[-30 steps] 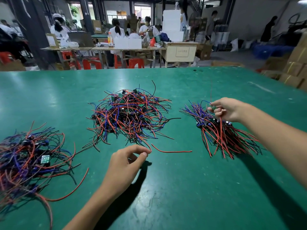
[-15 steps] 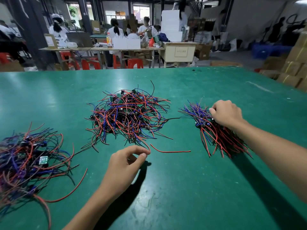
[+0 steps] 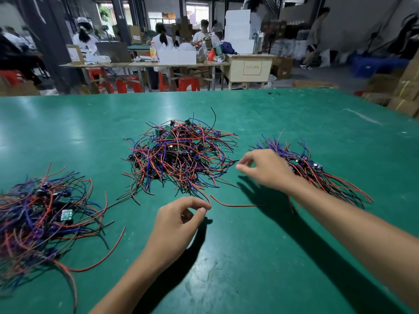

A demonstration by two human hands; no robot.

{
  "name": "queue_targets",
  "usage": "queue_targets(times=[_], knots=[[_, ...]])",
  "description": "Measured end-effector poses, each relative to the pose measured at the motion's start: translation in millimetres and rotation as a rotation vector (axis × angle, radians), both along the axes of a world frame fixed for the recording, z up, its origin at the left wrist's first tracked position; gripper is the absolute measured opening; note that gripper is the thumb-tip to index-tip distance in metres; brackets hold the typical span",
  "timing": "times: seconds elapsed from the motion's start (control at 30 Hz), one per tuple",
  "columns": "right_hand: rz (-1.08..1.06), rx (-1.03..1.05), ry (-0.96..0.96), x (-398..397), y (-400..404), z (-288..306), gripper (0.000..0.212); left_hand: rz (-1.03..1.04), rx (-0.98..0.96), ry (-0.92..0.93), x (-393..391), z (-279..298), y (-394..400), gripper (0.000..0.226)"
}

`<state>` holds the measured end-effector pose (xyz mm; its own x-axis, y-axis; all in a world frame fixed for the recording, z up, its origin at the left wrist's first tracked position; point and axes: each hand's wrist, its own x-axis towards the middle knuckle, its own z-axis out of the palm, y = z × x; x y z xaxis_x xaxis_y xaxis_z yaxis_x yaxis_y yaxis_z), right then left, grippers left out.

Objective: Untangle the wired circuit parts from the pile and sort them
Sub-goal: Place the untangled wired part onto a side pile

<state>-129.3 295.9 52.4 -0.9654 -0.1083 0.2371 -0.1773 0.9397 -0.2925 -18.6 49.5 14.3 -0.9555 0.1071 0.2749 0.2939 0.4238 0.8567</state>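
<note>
A tangled pile of red, blue and black wires with small green circuit boards [image 3: 181, 155] lies mid-table. A fanned bundle of sorted parts [image 3: 322, 177] lies to its right, and another heap [image 3: 38, 220] sits at the left edge. My left hand [image 3: 179, 225] rests on the table just in front of the middle pile. Its thumb and forefinger tips meet on the end of a red wire coming from that pile. My right hand [image 3: 265, 168], blurred, hovers between the middle pile and the right bundle with loose fingers and nothing in it.
A single loose red wire [image 3: 235, 205] lies on the green table [image 3: 260, 268] between my hands. Beyond the table's far edge are workbenches, red stools, boxes and seated people. Cardboard boxes [image 3: 405, 91] are stacked at the far right.
My right hand laid a part on the right bundle, let go and moved left toward the middle pile. My left hand has stayed in place.
</note>
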Motion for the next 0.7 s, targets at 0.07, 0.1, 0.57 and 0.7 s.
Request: queue_targets(times=[0.07, 0.1, 0.57, 0.7], knots=[[0.057, -0.012, -0.047, 6.8, -28.0, -16.6, 0.034, 0.003, -0.001, 0.004, -0.2, 0.0, 0.0, 0.017], [0.059, 0.0, -0.01, 9.8, -37.9, -24.5, 0.032, 0.001, 0.002, 0.008, -0.1, 0.0, 0.1, 0.017], [0.24, -0.578, 0.393, 102.7, -95.8, -32.7, 0.008, 0.126, 0.698, -0.406, -16.0, 5.6, 6.1, 0.023], [0.509, -0.452, 0.394, 114.7, -109.6, -36.5, 0.007, 0.074, 0.93, -0.581, -17.3, 11.3, -5.9, 0.032]])
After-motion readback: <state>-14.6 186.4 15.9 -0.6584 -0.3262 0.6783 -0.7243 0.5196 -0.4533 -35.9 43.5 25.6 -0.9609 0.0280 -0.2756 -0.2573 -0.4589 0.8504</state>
